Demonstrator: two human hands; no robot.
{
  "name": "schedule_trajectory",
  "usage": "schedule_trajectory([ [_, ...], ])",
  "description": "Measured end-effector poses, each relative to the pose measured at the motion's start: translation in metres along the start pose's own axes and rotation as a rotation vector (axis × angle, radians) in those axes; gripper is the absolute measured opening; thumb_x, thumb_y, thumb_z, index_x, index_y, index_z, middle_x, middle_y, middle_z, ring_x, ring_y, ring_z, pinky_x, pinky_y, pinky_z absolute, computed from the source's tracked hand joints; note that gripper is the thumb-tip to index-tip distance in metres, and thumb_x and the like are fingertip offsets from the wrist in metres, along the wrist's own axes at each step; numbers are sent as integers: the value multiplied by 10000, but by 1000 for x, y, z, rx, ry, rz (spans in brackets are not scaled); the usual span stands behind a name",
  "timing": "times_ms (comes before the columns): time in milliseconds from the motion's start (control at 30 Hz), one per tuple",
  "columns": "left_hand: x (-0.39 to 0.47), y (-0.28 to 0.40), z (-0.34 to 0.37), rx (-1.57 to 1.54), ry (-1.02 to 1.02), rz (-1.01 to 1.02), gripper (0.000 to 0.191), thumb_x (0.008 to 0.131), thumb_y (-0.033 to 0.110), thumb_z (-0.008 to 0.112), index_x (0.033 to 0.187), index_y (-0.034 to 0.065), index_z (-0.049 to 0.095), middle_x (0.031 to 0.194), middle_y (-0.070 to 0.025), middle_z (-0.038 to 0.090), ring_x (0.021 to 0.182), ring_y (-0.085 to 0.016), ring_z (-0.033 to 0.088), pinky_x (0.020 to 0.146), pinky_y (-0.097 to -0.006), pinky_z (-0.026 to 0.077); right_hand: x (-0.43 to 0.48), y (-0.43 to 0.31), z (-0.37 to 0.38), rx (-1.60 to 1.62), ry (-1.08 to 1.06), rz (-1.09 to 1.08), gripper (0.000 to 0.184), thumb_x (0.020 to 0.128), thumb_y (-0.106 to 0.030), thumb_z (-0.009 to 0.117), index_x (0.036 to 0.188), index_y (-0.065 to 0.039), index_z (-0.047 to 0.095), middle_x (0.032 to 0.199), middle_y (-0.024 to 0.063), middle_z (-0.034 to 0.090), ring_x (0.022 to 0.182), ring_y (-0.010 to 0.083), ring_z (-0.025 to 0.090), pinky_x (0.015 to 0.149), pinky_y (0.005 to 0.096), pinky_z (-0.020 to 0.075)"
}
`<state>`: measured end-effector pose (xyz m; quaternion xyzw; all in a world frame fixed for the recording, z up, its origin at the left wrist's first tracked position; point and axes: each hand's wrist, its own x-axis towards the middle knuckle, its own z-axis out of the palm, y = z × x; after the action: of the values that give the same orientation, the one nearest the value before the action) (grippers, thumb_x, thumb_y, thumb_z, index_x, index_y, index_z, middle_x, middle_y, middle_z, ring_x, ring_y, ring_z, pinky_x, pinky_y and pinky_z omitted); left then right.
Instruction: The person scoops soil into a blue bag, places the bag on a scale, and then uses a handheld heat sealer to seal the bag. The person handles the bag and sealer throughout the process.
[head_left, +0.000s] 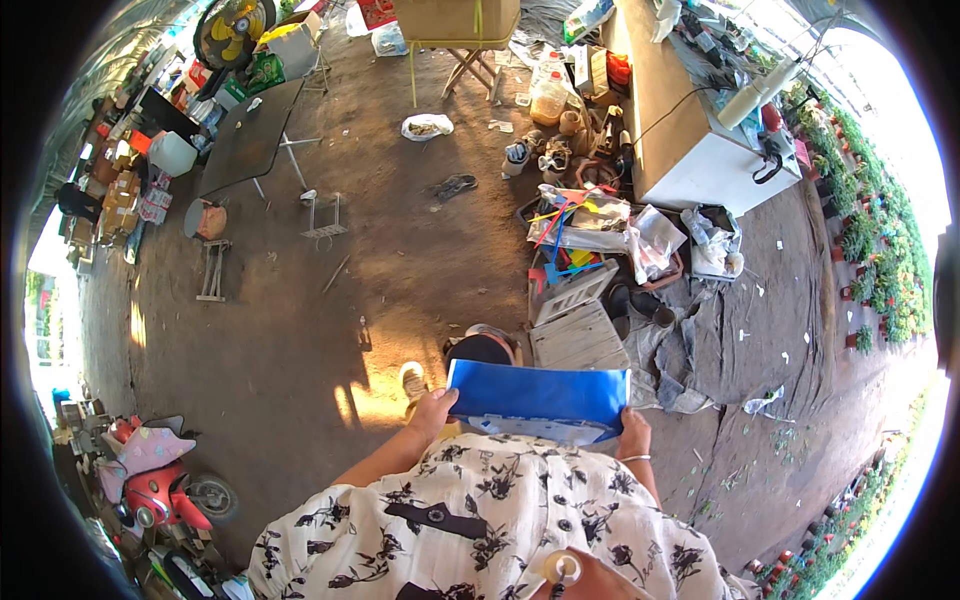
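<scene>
A blue sheet with a white edge (540, 386), perhaps a folder or plastic bag, is stretched sideways in front of my torso. My left hand (433, 412) grips its left edge, thumb on top. At its right edge my right hand (634, 433) has hold of it, with a bracelet on that wrist. The lower part of the sheet looks pale and printed. Just beyond it a round dark-topped stool (482, 349) is partly hidden, and a weathered wooden board (577, 336) lies to the right of the stool.
Tubs with plastic bags and coloured pieces (585, 217) stand ahead right, beside a long cabinet (705, 169). A folding table (251, 139) and small metal-framed stools are at the left. A red scooter (161, 495) stands lower left. Potted plants (866, 232) line the right side.
</scene>
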<state>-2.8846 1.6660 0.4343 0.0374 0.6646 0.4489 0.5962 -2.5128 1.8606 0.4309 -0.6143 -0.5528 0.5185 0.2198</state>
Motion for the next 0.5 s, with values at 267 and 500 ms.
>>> schedule_trajectory([
  [267,-15,51,-211,-65,4,73,350,1026,332,529,1118,23,666,874,14,664,699,-50,588,564,-195,495,-44,-99,191,38,70,30,254,968,-217,592,846,-3,652,739,-8,593,669,112,527,596,293,417],
  [500,-7,106,-341,-157,243,171,268,1012,299,561,1004,53,667,848,-6,680,641,-80,594,559,-214,488,-22,-213,359,336,-11,229,278,967,-255,618,890,4,688,750,-16,583,677,95,491,612,290,398],
])
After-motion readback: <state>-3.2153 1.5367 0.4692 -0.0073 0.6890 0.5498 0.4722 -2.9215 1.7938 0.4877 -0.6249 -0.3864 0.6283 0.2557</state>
